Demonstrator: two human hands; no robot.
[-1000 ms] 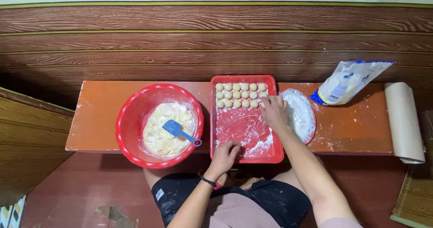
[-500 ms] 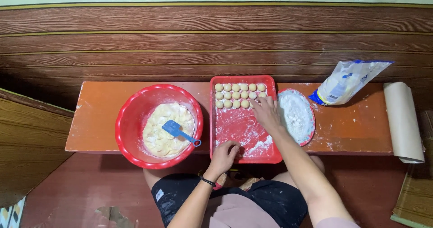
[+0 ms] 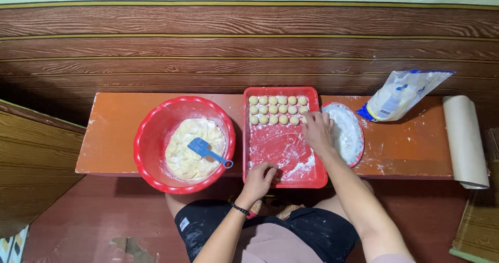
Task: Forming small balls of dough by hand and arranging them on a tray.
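Observation:
A red tray [image 3: 283, 148] dusted with flour sits on the orange bench [image 3: 114, 138]. Three rows of small dough balls [image 3: 278, 108] lie at its far end. My right hand [image 3: 317, 130] reaches over the tray's right side, fingertips down at the right end of the third row. The fingers hide whatever is under them. My left hand [image 3: 260, 177] rests on the tray's near rim with its fingers curled over it. Left of the tray stands a red bowl [image 3: 150, 154] holding pale dough [image 3: 182, 159] and a blue spatula [image 3: 208, 151].
A round plate of flour [image 3: 348, 133] lies just right of the tray, partly under my right wrist. A flour bag [image 3: 403, 94] leans at the back right. A roll of brown paper [image 3: 465, 138] lies at the bench's right end. A wood-panelled wall runs behind.
My right hand has shifted slightly left, off the flour plate's edge and onto the tray at the third row of dough balls. My left hand stays at the tray's near rim.

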